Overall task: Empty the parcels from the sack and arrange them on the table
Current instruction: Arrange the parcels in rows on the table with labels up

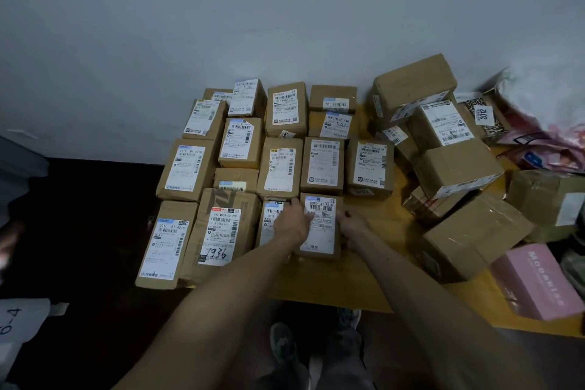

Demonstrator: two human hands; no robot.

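As the small brown cardboard parcel [320,231] is gripped along its long sides by the left hand [292,222] and right hand [351,225], it is seen between them, equally near both, at the front of the yellow wooden table [348,282], long axis pointed away from the person.

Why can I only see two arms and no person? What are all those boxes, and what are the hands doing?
There is no machine here. A person wears a camera on their head, so you see what they see: their own arms reaching forward, and their shoes at the bottom. The left hand and the right hand hold one small parcel between them, at the front of the neat rows of brown parcels on the yellow table. Their white labels face up. To the right lies a messy pile of boxes not yet put in order, and a pink box near the table's front edge. Behind is a grey wall.
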